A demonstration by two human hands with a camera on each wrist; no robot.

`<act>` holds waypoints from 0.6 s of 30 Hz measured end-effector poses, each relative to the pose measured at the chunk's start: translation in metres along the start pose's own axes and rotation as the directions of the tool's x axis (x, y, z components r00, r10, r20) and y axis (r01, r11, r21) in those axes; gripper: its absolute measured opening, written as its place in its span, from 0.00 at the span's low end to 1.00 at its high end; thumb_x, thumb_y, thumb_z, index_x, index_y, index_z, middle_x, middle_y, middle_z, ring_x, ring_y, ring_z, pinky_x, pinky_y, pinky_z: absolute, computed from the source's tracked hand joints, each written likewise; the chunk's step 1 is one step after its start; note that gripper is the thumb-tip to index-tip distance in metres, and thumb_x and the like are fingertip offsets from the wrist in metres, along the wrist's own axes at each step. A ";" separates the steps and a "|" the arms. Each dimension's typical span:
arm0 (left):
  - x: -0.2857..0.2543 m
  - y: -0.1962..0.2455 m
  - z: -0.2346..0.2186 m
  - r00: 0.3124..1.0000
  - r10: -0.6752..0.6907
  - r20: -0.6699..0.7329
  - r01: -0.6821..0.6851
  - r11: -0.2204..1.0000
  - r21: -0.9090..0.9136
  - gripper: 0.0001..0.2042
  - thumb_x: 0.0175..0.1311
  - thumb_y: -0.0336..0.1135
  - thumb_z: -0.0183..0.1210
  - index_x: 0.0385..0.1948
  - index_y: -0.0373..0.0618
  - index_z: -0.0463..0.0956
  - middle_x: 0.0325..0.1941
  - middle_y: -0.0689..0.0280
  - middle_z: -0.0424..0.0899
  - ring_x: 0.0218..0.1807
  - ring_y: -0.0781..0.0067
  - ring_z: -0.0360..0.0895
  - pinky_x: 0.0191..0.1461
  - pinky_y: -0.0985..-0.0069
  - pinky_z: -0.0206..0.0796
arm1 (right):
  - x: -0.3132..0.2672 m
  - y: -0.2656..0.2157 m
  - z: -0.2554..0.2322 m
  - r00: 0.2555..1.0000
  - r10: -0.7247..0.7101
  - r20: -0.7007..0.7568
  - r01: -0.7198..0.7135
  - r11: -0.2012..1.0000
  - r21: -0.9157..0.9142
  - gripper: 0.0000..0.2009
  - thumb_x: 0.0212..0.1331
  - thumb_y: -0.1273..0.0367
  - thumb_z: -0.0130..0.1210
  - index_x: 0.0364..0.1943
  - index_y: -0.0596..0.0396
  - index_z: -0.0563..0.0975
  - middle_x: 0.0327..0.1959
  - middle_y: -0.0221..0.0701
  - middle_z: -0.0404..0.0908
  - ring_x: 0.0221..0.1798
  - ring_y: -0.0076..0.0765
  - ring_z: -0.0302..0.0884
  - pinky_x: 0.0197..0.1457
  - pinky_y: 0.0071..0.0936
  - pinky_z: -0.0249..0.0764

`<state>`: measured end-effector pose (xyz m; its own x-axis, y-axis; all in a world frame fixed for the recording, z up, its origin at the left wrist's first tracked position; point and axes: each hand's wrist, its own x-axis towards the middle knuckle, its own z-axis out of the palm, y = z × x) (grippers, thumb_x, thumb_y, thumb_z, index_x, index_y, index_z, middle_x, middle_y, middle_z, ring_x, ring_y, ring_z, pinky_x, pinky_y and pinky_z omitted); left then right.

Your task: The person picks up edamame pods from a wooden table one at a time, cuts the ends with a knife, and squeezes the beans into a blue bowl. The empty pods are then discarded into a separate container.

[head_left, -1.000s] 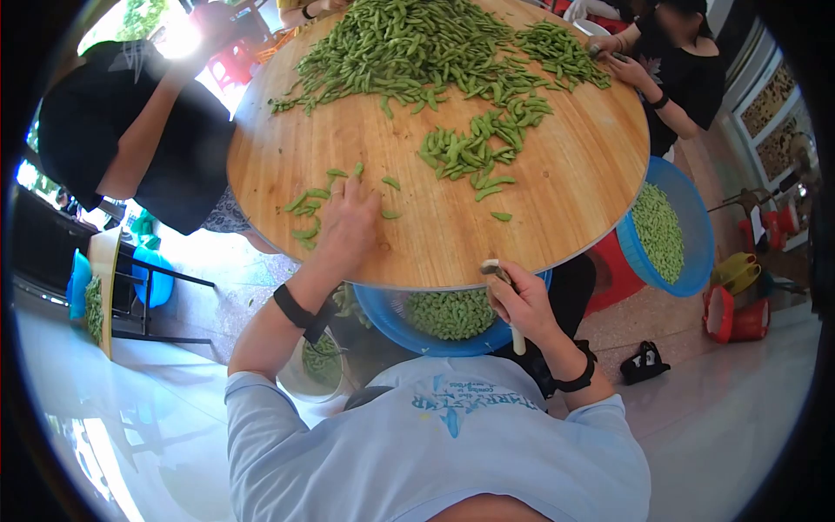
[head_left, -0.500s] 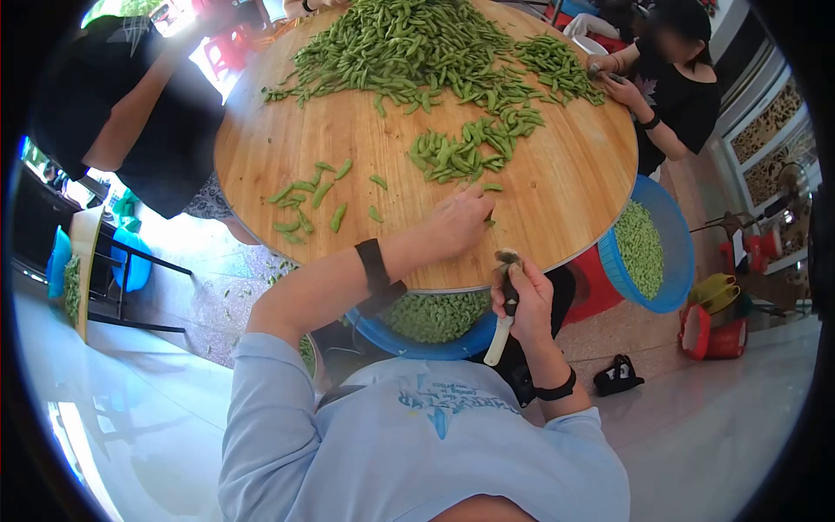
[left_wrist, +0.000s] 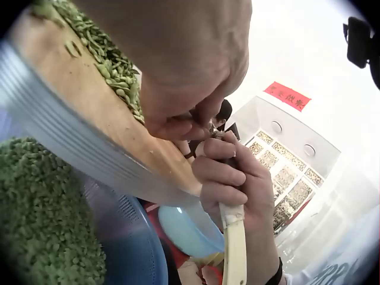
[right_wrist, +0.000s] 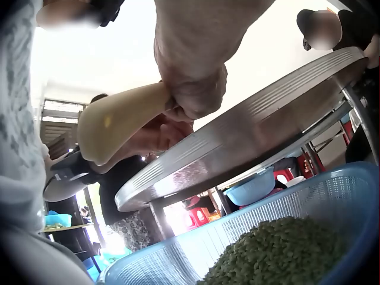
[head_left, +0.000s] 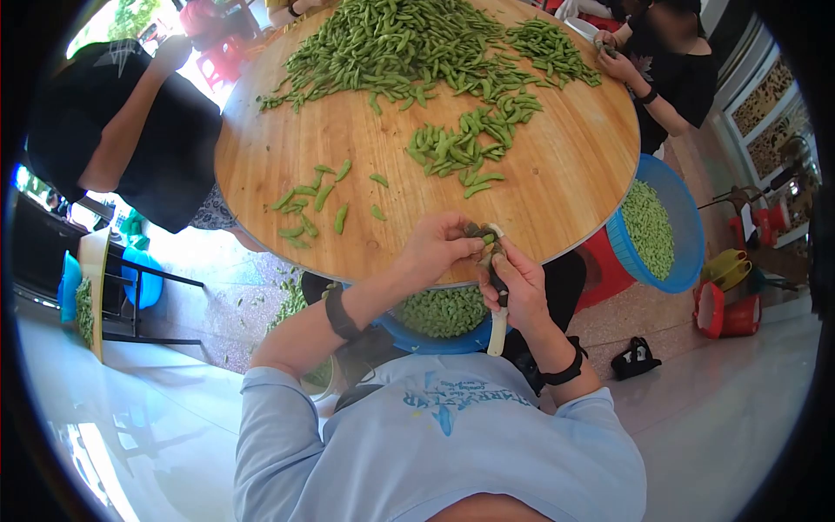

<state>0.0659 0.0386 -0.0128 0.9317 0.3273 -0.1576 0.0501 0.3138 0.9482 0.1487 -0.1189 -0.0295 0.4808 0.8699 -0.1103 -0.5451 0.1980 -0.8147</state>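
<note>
My left hand is drawn in at the table's near edge, its thumb and fingers pinching a green soybean pod. Right beside it, my right hand grips a tool with a cream handle, which points down toward my shirt. In the left wrist view, curled fingers wrap the upper part of that handle; its working end is hidden between the hands. Loose pods lie left on the round wooden table, and a small group of pods lies ahead.
A large heap of pods covers the table's far side. Below the near edge stands a blue basket of shelled beans, with another blue basket at right. Other people stand left and sit right.
My left hand moved from the loose pods at left to the pods near the middle, then back to my right hand with a pod. My right hand keeps holding the tool.
</note>
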 end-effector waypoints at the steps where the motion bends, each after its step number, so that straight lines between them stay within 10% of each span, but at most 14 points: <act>1: -0.002 0.002 0.000 1.000 -0.021 -0.014 0.021 1.000 0.014 0.06 0.61 0.26 0.57 0.38 0.37 0.76 0.32 0.69 0.80 0.32 0.82 0.75 0.37 0.84 0.68 | 0.001 0.001 0.000 1.000 0.003 0.002 -0.003 1.000 -0.002 0.17 0.68 0.71 0.41 0.59 0.56 0.66 0.28 0.35 0.73 0.20 0.22 0.64 0.17 0.17 0.61; 12: -0.012 -0.004 -0.003 0.996 0.072 -0.042 -0.064 0.981 0.182 0.07 0.60 0.27 0.57 0.37 0.34 0.77 0.29 0.68 0.79 0.30 0.83 0.73 0.34 0.82 0.67 | 0.003 0.007 -0.003 0.998 -0.037 0.056 0.043 0.992 -0.121 0.17 0.67 0.72 0.43 0.59 0.58 0.68 0.28 0.34 0.73 0.19 0.20 0.64 0.17 0.16 0.62; 18: -0.012 0.006 -0.014 0.981 -0.181 0.068 0.192 0.952 -0.237 0.05 0.59 0.25 0.57 0.35 0.37 0.77 0.30 0.69 0.79 0.29 0.83 0.74 0.33 0.83 0.67 | 0.003 -0.002 -0.008 0.983 -0.027 0.182 0.057 0.985 -0.162 0.15 0.64 0.76 0.46 0.54 0.64 0.70 0.29 0.32 0.75 0.19 0.20 0.67 0.19 0.16 0.63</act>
<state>0.0503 0.0490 -0.0094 0.9296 0.2035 -0.3072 0.1413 0.5730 0.8073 0.1562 -0.1202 -0.0330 0.3621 0.9320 0.0172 -0.3986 0.1715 -0.9010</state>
